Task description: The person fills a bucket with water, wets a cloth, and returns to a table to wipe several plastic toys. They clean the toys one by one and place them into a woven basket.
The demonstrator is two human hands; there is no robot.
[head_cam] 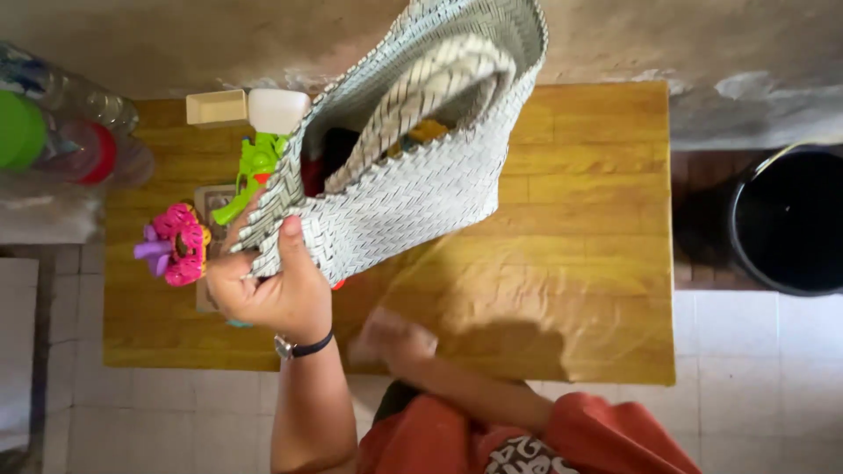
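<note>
Left hand (pixel 268 294) clamps the corner of a grey woven basket bag (pixel 413 175), lifted above the wooden table (pixel 571 263); right hand (pixel 391 338) is blurred, grip unclear, beside plastic toys (pixel 176 244)

Lighting's pretty warm and soft overall, daylight-ish, brightest on the bench (pixel 580 219), which has a mild sheen across the wood. The bag (pixel 413 167) throws a broad soft shadow toward the near edge. The right hand (pixel 391 338) is smeared with motion blur, while the left hand (pixel 268 285) stays fairly sharp. Corners look dimmer and a bit soft, and the bucket (pixel 790 219) is basically a dark blob.
</note>
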